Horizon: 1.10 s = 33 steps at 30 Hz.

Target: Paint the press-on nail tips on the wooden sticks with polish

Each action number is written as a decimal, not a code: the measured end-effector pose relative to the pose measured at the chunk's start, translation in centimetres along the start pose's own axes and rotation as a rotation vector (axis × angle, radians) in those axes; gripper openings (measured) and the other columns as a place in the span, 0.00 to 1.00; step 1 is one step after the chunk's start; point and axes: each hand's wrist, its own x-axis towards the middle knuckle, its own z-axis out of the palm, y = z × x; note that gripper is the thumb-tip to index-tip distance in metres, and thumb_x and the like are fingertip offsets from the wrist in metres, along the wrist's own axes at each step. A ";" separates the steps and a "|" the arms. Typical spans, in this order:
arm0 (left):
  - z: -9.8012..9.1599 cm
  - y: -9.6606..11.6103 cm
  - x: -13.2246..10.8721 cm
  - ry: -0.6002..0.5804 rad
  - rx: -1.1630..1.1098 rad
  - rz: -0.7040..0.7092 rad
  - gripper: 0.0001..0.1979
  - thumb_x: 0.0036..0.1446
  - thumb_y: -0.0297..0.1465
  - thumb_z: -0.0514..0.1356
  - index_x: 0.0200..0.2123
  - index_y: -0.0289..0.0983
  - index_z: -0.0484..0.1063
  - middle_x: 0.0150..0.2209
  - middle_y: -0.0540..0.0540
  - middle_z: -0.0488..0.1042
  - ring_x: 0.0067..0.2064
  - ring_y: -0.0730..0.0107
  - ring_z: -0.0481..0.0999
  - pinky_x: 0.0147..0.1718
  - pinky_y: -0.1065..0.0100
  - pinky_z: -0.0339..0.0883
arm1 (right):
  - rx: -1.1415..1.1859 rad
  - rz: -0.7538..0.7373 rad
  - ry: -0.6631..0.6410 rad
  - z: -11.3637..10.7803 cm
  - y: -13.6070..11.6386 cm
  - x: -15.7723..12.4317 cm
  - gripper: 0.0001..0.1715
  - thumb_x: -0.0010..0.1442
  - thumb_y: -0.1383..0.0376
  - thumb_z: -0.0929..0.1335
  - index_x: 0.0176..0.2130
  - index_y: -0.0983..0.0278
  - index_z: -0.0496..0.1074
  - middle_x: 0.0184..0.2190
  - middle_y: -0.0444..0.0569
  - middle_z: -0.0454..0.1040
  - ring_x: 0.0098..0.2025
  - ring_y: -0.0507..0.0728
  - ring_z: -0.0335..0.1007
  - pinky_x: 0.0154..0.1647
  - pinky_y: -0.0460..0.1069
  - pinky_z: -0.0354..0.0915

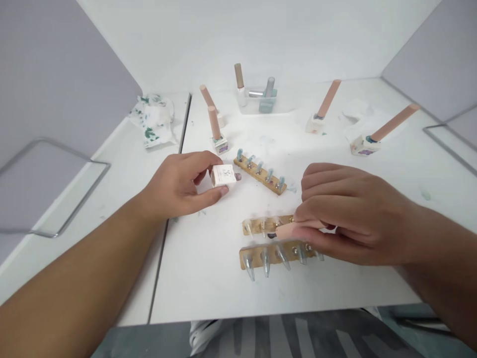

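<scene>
My left hand grips a small white nail polish bottle between thumb and fingers, its uncapped neck pointing right. In my right hand is a pale pink nail polish brush, its dark tip directed left, over or beside the middle wooden strip. That strip carries clear false nails and is partly covered by the hand. Nearer to me lies another wooden strip with several clear, pointed false nails. Farther back, a third strip bears false nails with a bluish-green tint.
Two capped polish bottles stand behind my left hand. Two more are at the back right. A clear plastic tray with several bottles is against the back wall. Stained crumpled tissue lies left; white tissue lies right.
</scene>
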 end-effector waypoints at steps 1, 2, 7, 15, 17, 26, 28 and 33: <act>0.0 0.0 0.0 -0.002 0.004 -0.004 0.10 0.55 0.37 0.64 0.38 0.42 0.70 0.22 0.54 0.68 0.20 0.75 0.64 0.19 0.70 0.58 | 0.001 -0.007 0.009 0.0 0.0 0.0 0.15 0.64 0.66 0.68 0.25 0.65 0.66 0.19 0.38 0.54 0.25 0.49 0.49 0.32 0.48 0.54; 0.0 0.0 0.0 -0.004 0.010 -0.007 0.10 0.55 0.38 0.64 0.38 0.42 0.70 0.22 0.54 0.68 0.20 0.74 0.64 0.19 0.70 0.58 | 0.004 -0.017 0.022 -0.1 -0.1 0.0 0.15 0.64 0.66 0.68 0.25 0.65 0.67 0.19 0.38 0.55 0.25 0.49 0.49 0.32 0.48 0.54; -0.1 -0.1 -0.1 -0.006 0.028 -0.005 0.11 0.55 0.38 0.64 0.39 0.42 0.69 0.22 0.54 0.68 0.20 0.74 0.65 0.19 0.70 0.58 | 0.019 -0.029 0.063 0.2 -0.2 0.2 0.13 0.66 0.66 0.67 0.29 0.67 0.69 0.19 0.39 0.60 0.25 0.49 0.52 0.32 0.48 0.55; -0.1 0.0 0.0 -0.005 0.030 -0.001 0.10 0.55 0.37 0.64 0.39 0.40 0.70 0.22 0.55 0.67 0.20 0.76 0.64 0.20 0.72 0.58 | -0.002 -0.027 -0.003 0.2 0.2 0.0 0.12 0.66 0.65 0.66 0.31 0.65 0.70 0.19 0.40 0.61 0.24 0.50 0.53 0.32 0.49 0.54; -0.1 0.1 0.0 -0.005 0.030 0.002 0.11 0.55 0.37 0.64 0.39 0.39 0.70 0.22 0.55 0.67 0.21 0.76 0.64 0.20 0.72 0.58 | -0.012 -0.048 0.031 0.0 0.1 0.0 0.10 0.66 0.66 0.66 0.31 0.65 0.70 0.19 0.40 0.61 0.24 0.50 0.53 0.31 0.49 0.54; -0.1 0.2 0.0 -0.012 0.016 0.001 0.10 0.55 0.36 0.64 0.38 0.38 0.71 0.24 0.54 0.69 0.21 0.77 0.64 0.21 0.73 0.58 | 0.016 -0.044 0.039 0.2 -0.2 0.3 0.08 0.66 0.67 0.66 0.32 0.64 0.69 0.21 0.40 0.62 0.25 0.50 0.54 0.32 0.49 0.56; -0.1 0.3 0.1 -0.013 0.016 -0.005 0.10 0.55 0.36 0.64 0.39 0.38 0.71 0.23 0.55 0.68 0.21 0.77 0.63 0.20 0.73 0.58 | 0.036 -0.042 0.020 0.4 -0.1 0.2 0.07 0.66 0.67 0.66 0.34 0.64 0.69 0.21 0.40 0.63 0.25 0.50 0.56 0.34 0.49 0.57; -0.1 0.2 0.0 0.003 0.012 -0.015 0.11 0.54 0.37 0.64 0.39 0.38 0.71 0.22 0.55 0.66 0.21 0.77 0.64 0.20 0.72 0.58 | 0.109 -0.040 -0.005 0.6 -0.3 0.1 0.02 0.64 0.69 0.66 0.37 0.65 0.70 0.23 0.40 0.65 0.26 0.50 0.56 0.35 0.49 0.58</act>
